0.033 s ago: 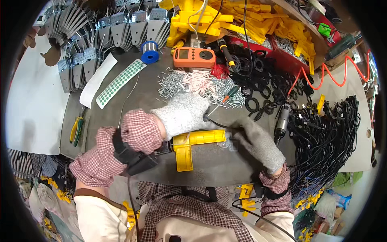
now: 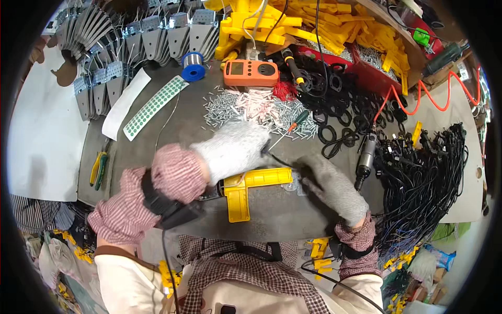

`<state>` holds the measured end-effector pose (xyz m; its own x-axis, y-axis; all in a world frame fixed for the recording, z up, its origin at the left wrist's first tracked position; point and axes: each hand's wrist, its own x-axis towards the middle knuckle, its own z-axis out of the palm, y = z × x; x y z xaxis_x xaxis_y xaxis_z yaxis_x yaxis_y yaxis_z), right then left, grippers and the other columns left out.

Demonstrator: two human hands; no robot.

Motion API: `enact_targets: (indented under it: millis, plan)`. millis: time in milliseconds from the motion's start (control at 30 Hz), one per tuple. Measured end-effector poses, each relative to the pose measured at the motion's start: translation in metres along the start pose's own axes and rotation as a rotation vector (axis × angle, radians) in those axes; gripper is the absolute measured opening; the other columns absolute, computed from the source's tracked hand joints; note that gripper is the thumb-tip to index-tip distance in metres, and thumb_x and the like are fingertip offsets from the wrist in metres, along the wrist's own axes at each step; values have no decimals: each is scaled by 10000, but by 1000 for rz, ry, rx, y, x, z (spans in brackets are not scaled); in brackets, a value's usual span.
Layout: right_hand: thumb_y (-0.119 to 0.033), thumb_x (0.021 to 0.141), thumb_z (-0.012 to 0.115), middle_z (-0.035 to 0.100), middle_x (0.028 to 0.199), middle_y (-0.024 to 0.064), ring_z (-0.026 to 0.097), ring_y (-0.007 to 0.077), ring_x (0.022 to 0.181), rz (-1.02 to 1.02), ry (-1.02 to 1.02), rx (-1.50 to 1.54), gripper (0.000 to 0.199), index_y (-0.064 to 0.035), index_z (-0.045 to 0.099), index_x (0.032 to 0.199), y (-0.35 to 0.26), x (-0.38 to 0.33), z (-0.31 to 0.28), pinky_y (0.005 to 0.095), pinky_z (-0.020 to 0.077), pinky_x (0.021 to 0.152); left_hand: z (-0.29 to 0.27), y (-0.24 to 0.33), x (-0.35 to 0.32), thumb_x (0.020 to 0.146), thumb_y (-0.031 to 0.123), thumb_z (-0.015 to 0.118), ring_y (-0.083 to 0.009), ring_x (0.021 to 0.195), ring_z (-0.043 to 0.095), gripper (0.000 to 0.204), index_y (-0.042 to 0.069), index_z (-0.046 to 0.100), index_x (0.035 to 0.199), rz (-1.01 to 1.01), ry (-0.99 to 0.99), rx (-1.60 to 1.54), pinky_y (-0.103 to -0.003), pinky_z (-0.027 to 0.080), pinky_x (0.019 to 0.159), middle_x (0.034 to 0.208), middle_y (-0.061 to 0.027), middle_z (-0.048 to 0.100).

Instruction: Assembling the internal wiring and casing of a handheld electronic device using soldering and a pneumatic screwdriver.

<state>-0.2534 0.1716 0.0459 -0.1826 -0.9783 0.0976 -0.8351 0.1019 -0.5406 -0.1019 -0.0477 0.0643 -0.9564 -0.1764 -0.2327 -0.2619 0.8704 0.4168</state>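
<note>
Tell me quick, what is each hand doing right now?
Left hand: gloved, pressed down on the yellow plastic L-shaped part.
Right hand: gloved, fingers at the part's right end; grip cannot be told.

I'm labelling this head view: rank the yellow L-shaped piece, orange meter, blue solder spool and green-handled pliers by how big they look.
1. yellow L-shaped piece
2. orange meter
3. green-handled pliers
4. blue solder spool
The last two look close; fisheye bending makes that order unsure.
</note>
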Motion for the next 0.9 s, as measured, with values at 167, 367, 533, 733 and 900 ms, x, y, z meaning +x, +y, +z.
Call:
enact_targets:
  millis: [167, 367, 533, 733, 900]
  plan:
    - [-101, 930, 631, 631, 1144, 185, 643, 387, 1024, 120, -51, -31, 247, -22, 615, 1164, -7, -1, -9, 437, 531, 894, 30, 16, -62, 866, 288, 725, -259, 917, 624, 218, 108, 660, 971, 109, 491, 219, -458, 442, 967, 863, -62, 615]
    - [-133, 941, 649, 656, 1208, 182, 638, 371, 1108, 41, -75, 162, 318, -36, 622, 1243, 12, -2, 18, 427, 525, 945, 104, -7, -104, 813, 252, 749, -307, 1199, 593, 295, 97, 691, 1057, 136, 624, 310, -506, 425, 1077, 1254, -94, 622]
    - [-97, 912, 663, 655, 1123, 130, 642, 343, 1003, 1, -136, -86, 224, -64, 647, 1134, 7, 1, 19, 431, 509, 875, 118, -11, -101, 806, 182, 705, -299, 1214, 610, 293, 83, 695, 1082, 218, 500, 291, -509, 448, 1083, 1206, -130, 660]
    - [-72, 872, 685, 636, 1078, 117, 626, 336, 990, 11, -5, -44, 221, -79, 626, 1085, 13, -2, 37, 424, 490, 872, 112, -14, -96, 834, 146, 655, -263, 1088, 660, 405, 86, 676, 1234, 284, 544, 345, -450, 495, 1039, 1056, -86, 710]
    - [-72, 878, 670, 636, 1073, 117, 622, 343, 1000, -26, -123, -58, 222, -73, 618, 1095, 11, 2, 21, 442, 482, 885, 106, -11, -91, 852, 115, 627, -245, 1010, 675, 446, 78, 653, 1296, 298, 533, 337, -428, 504, 1025, 1039, -84, 712]
